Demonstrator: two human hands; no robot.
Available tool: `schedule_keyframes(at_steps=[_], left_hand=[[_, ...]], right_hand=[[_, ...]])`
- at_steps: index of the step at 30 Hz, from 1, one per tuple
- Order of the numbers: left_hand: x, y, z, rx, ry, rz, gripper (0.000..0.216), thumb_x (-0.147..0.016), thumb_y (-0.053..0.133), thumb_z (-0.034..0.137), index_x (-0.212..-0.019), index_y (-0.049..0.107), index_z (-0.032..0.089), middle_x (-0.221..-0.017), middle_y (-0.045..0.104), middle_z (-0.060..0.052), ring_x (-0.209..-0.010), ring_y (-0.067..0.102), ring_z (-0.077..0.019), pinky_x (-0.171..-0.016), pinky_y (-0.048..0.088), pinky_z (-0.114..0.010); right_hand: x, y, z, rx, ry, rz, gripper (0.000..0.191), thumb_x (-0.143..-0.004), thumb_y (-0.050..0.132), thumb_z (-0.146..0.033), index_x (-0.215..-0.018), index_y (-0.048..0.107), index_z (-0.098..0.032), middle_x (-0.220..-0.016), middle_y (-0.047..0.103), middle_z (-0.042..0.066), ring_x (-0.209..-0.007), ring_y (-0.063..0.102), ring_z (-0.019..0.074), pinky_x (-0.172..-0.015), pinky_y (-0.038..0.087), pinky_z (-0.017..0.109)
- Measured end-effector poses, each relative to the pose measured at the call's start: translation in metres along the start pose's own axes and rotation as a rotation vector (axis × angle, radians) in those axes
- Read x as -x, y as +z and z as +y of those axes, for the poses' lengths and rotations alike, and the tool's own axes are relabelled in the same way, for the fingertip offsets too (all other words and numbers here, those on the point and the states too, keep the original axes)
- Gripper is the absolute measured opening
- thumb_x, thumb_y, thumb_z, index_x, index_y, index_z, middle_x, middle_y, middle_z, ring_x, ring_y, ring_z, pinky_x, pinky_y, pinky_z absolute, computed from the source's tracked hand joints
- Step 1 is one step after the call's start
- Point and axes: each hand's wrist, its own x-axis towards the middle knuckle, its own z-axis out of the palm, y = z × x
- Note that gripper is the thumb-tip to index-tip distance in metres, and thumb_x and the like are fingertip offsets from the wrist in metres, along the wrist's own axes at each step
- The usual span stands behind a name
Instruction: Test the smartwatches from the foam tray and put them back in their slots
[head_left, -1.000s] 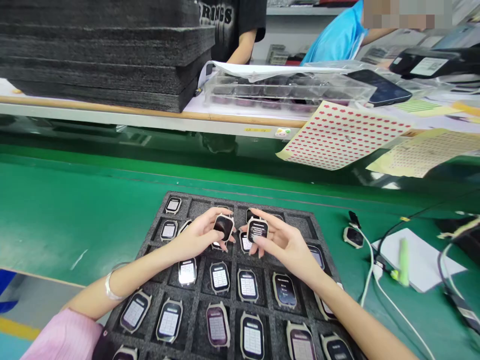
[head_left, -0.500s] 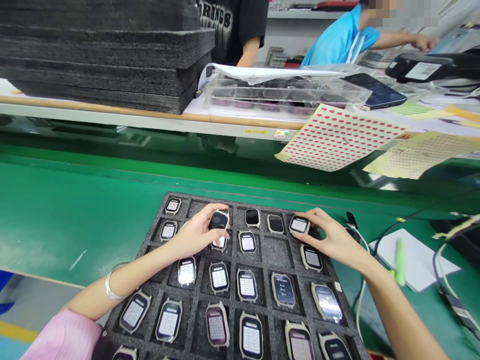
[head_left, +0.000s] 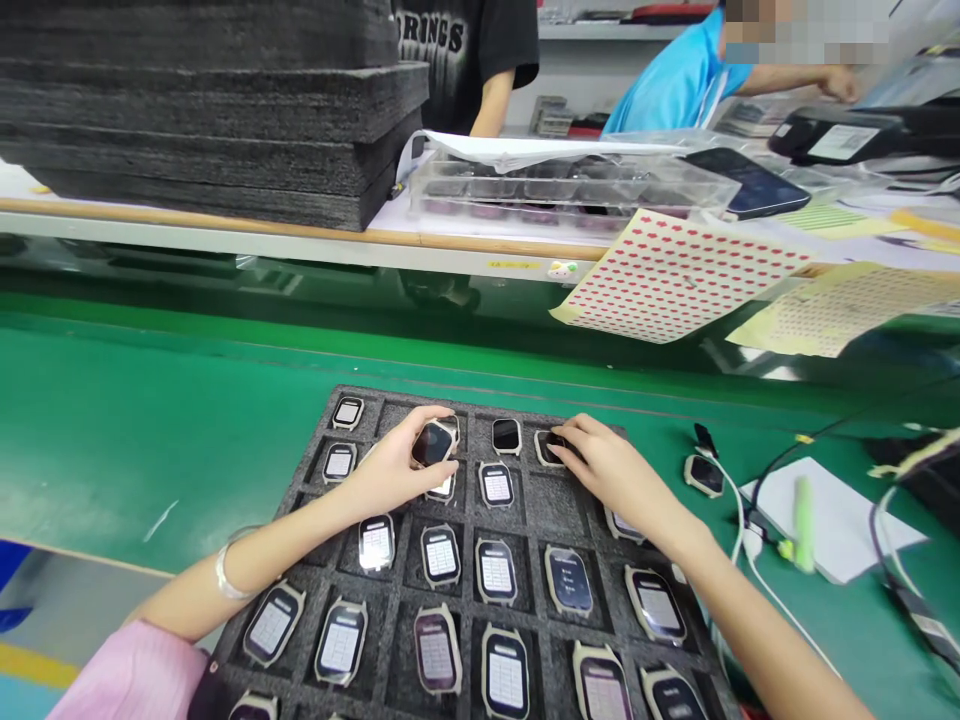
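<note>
A black foam tray (head_left: 553, 500) holds rows of strapless smartwatches, many with lit white screens. Near its back edge, my left hand (head_left: 397, 455) grips a dark-screened smartwatch (head_left: 433, 444) between thumb and fingers, tilted above the cells. Below it a lit watch (head_left: 444, 488) is partly covered by my thumb. My right hand (head_left: 596, 455) has its fingertips closed on the sides of another dark-screened watch (head_left: 550, 449) in the back row. One more dark watch (head_left: 506, 435) lies in the cell between my hands. The tray's back right corner is hidden by my right hand.
A watch (head_left: 704, 475) lies right of the tray beside white cables (head_left: 742, 535) and white paper (head_left: 832, 530). Behind, a shelf bears stacked black foam (head_left: 225, 120), clear plastic trays (head_left: 562, 185) and a phone (head_left: 754, 182). Red-dotted sticker sheets (head_left: 675, 275) overhang it. Two people are beyond.
My right hand has moved left from the watch in the back right cell to the dark-screened one beside it. My left hand keeps its watch, now turned slightly.
</note>
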Motion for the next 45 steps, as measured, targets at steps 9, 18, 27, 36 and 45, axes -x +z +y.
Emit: schedule_keyframes(at_steps=[9, 18, 27, 36, 45], left_hand=[[0.004, -0.001, 0.013, -0.264, 0.033, 0.032, 0.039, -0.076, 0.053, 0.015, -0.115, 0.051, 0.019, -0.097, 0.059, -0.003, -0.087, 0.056, -0.0187, -0.080, 0.044, -0.029], [0.005, 0.001, 0.013, -0.237, 0.112, 0.059, 0.049, -0.080, 0.060, 0.023, -0.126, 0.045, 0.019, -0.110, 0.062, -0.008, -0.094, 0.059, -0.0219, -0.084, 0.045, -0.032], [0.008, 0.004, 0.014, -0.214, 0.195, 0.080, 0.047, -0.080, 0.060, 0.016, -0.125, 0.047, 0.018, -0.116, 0.061, -0.007, -0.102, 0.058, -0.0212, -0.091, 0.043, -0.031], [0.012, 0.005, 0.015, -0.099, 0.148, 0.060, 0.045, -0.078, 0.059, 0.014, -0.121, 0.048, 0.019, -0.119, 0.058, -0.007, -0.109, 0.054, -0.0222, -0.094, 0.041, -0.031], [0.011, 0.004, 0.016, -0.078, 0.097, 0.050, 0.040, -0.074, 0.056, 0.012, -0.113, 0.050, 0.020, -0.102, 0.058, -0.004, -0.092, 0.055, -0.0190, -0.082, 0.042, -0.028]], right_hand=[[-0.011, 0.008, -0.013, -0.097, 0.110, 0.099, 0.016, -0.085, 0.059, -0.032, -0.082, 0.061, -0.017, -0.068, 0.061, 0.005, -0.064, 0.061, 0.0245, -0.056, 0.045, 0.031], [-0.014, -0.025, -0.065, -1.217, 0.152, 0.178, 0.031, -0.090, 0.057, -0.043, -0.110, 0.051, -0.019, -0.100, 0.065, 0.011, -0.057, 0.058, 0.0137, -0.041, 0.045, 0.023], [-0.011, -0.012, -0.076, -1.746, 0.106, -0.158, 0.039, -0.088, 0.064, -0.029, -0.125, 0.055, -0.025, -0.107, 0.065, 0.010, -0.061, 0.061, 0.0125, -0.052, 0.050, 0.024], [-0.003, -0.008, -0.073, -1.761, 0.058, -0.266, 0.045, -0.085, 0.066, -0.036, -0.126, 0.056, -0.021, -0.097, 0.070, 0.011, -0.048, 0.059, 0.0108, -0.043, 0.045, 0.022], [-0.001, -0.003, -0.074, -1.804, 0.063, -0.297, 0.045, -0.084, 0.069, -0.033, -0.126, 0.057, -0.022, -0.104, 0.069, 0.013, -0.054, 0.062, 0.0135, -0.046, 0.047, 0.024]])
